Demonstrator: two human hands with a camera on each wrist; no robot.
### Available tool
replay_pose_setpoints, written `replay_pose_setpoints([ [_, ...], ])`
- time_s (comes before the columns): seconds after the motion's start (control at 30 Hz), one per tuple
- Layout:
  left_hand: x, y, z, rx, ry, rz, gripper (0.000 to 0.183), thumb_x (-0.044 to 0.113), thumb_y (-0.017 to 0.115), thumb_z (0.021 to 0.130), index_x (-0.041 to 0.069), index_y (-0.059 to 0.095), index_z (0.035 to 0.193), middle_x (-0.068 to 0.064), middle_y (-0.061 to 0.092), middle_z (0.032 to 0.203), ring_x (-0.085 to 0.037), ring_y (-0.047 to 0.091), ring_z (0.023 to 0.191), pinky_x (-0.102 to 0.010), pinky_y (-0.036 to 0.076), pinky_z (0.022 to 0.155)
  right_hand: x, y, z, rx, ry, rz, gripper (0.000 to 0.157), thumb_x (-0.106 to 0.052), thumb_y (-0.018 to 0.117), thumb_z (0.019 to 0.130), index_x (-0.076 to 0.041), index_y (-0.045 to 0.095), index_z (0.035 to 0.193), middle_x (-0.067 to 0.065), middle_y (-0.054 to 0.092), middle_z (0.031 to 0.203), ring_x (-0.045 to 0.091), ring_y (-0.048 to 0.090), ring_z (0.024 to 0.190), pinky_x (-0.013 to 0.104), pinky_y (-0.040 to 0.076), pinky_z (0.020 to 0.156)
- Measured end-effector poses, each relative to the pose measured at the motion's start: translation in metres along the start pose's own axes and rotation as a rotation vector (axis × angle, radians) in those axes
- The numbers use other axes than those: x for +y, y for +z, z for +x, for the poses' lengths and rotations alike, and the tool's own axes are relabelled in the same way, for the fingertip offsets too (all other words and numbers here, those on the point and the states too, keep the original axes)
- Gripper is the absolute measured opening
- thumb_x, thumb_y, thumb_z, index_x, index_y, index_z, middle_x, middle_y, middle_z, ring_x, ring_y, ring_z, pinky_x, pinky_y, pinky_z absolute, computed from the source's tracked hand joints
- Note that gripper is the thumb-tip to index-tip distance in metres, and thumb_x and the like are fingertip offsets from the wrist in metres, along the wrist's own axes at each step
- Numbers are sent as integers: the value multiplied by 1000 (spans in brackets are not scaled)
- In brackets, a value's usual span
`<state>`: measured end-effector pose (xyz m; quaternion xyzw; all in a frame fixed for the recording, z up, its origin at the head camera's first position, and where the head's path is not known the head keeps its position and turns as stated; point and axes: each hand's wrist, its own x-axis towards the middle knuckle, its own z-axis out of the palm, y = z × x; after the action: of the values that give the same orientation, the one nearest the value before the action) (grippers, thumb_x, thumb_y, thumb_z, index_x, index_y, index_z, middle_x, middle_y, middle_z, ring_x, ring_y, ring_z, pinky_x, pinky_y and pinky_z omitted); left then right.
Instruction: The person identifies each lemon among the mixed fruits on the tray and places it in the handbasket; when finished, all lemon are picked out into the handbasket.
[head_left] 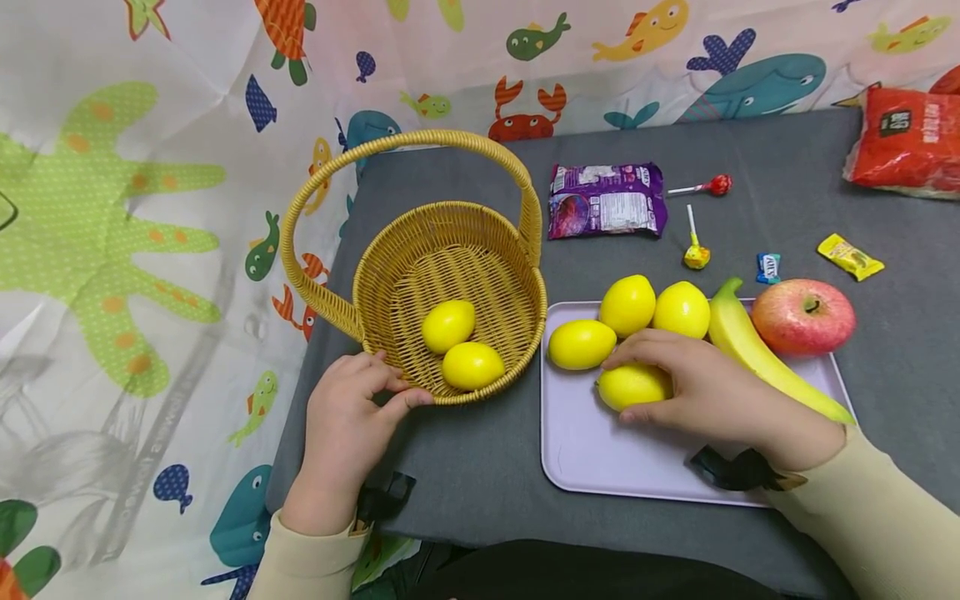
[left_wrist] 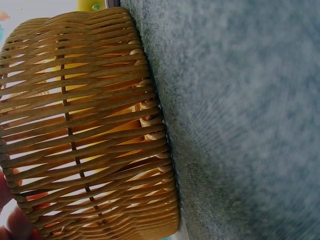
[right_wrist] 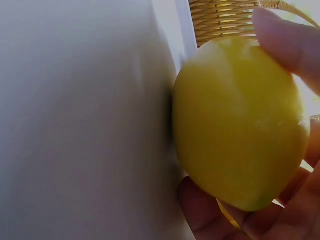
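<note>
First, at the left, the left hand [head_left: 352, 417] grips the near-left rim of a wicker basket [head_left: 472, 271], thumb and fingers closed on its edge. Inside it, two lemons [head_left: 448, 326] lie close together. Rightward on the grey counter [head_left: 480, 475], a purple packet [head_left: 607, 202] lies beyond a lilac tray [head_left: 600, 454]. Three lemons [head_left: 582, 344] sit in the tray's far left part. Nearer, the right hand [head_left: 712, 387] is partly open, thumb and fingers curved round a fourth lemon [head_left: 633, 387]; whether it is lifted, I cannot tell. Next come a banana [head_left: 757, 354], a red apple [head_left: 804, 317] and, farthest right, a red bag [head_left: 911, 142].
</note>
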<state>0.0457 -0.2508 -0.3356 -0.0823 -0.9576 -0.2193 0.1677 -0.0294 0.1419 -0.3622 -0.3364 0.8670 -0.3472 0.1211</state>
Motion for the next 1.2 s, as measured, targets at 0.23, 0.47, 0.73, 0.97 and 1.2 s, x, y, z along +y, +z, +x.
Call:
replay_pose_setpoints([
  [0.23,-1,-2,2,-4,-7,7,31,35,94,60,13,77,75,2,69,80,-24,65,108,-40,54,89,-13,-7,12,-69,65,268,45,-33,86,82,-29,67,123,-15,64,122,15,53,111,34,52,91],
  [0.47,-3,-2,2,-6,-5,15,31,37,93,61,14,76,73,2,68,80,-24,65,110,-39,53,90,-45,-18,55,-82,158,441,44,-33,80,88,-23,65,128,-2,64,121,26,55,109,42,55,85],
  [0.73,-3,0,2,-11,3,0,30,37,93,63,15,76,75,3,68,80,-23,65,109,-39,53,93,-66,-13,112,27,-1,279,43,-39,82,86,-28,68,125,-9,64,118,15,55,105,39,49,90],
  [0.97,-1,0,1,-19,-4,5,30,39,93,63,16,76,74,3,69,80,-23,65,108,-39,54,93,-73,5,140,-17,-115,9,45,-42,81,85,-25,69,124,-11,62,119,10,55,102,31,49,87],
  [1.2,-1,-1,0,-7,-6,11,31,40,93,63,16,76,73,4,69,79,-23,66,108,-39,54,93,-82,13,150,-89,-88,-195,48,-45,79,85,-22,68,126,-6,63,123,14,58,104,36,50,91],
])
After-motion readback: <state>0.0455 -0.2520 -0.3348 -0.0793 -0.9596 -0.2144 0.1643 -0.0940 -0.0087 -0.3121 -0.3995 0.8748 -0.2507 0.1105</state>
